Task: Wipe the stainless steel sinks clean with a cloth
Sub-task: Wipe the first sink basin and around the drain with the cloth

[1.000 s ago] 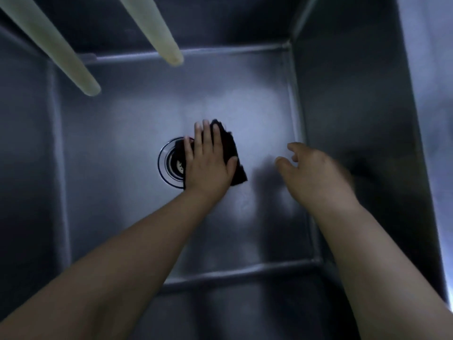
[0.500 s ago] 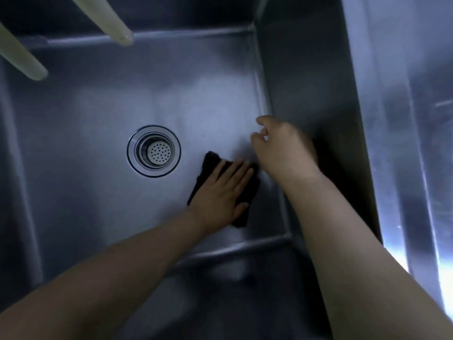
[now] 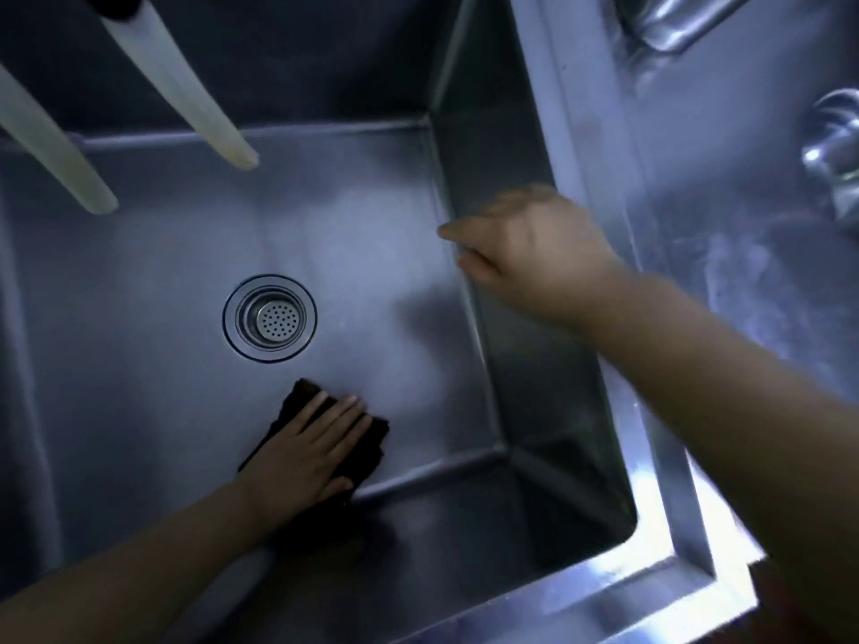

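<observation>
A deep stainless steel sink [image 3: 520,374] fills the view, with a round drain strainer [image 3: 270,318] in its floor. My left hand [image 3: 309,450] lies flat, fingers straight, pressing a dark cloth [image 3: 372,439] onto the sink floor near the front wall, below and right of the drain. My right hand [image 3: 530,246] hovers blurred by the sink's right wall and rim, fingers loosely bent, holding nothing.
Two pale hoses [image 3: 186,90] [image 3: 51,146] hang into the sink from the upper left. A steel rim [image 3: 599,188] divides this sink from a second wet steel surface [image 3: 743,253] on the right, with tap fittings [image 3: 836,146] at the far right.
My left hand slid the cloth from over the drain to the right, then back along the front of the floor. My right hand rose toward the right rim. The view shifted right.
</observation>
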